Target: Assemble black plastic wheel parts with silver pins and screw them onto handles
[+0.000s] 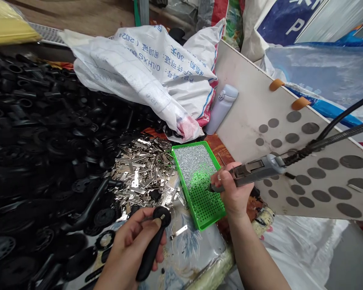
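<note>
My left hand grips a black plastic handle with a round head, its thumb pressed on a small metal piece at the head. My right hand is shut around a grey corded rotary driver, whose tip points down at the green perforated tray and hangs just over it. Tiny silver parts cover the tray's far half. To the left of the tray lies a heap of silver metal clips, and one loose clip rests near my left hand.
A large heap of black plastic parts fills the left side. A white woven sack and a pale blue bottle lie behind the tray. A white board with grey dots slants at right, and the driver's cables run across it.
</note>
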### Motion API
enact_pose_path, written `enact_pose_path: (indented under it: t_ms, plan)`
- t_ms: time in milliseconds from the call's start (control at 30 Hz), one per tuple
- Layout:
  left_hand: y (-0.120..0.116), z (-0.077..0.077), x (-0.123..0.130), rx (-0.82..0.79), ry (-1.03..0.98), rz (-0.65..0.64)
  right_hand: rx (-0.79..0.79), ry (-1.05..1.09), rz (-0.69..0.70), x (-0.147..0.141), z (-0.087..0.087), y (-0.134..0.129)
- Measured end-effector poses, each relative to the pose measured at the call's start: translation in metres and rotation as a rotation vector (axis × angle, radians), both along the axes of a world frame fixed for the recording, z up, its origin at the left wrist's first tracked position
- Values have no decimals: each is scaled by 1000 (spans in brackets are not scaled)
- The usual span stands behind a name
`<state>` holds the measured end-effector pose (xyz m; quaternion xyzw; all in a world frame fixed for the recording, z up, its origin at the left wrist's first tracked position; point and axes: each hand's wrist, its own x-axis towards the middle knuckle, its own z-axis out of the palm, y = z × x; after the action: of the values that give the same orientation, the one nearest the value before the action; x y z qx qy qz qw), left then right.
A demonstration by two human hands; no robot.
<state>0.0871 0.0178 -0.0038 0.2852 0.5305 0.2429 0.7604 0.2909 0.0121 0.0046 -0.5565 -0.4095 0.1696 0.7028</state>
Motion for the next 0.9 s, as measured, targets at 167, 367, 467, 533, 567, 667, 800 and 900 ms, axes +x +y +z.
enact_pose_path:
  t_ms: [167,367,467,533,567,667,800,900]
  plan:
    - [1,1,3,58,-32,9,66,47,68,-18,32,-7]
    - [2,-6,2,49,-29,11,94,206,267,-61,55,-8]
    - [1,-6,1,80,-51,46,63,198,324,-74,48,-6]
    - [1,-7,0,65,-55,45,51,192,353,-79,43,-5]
    - [2,-7,0,54,-56,40,50,188,360,-80,41,-5]
    - [3,-8,-1,46,-65,29,55,181,366,-82,38,-4]
    - [4,-9,0,66,-73,11,63,183,393,-83,36,-4]
    - [3,-9,0,56,-63,6,80,209,430,-83,34,-5]
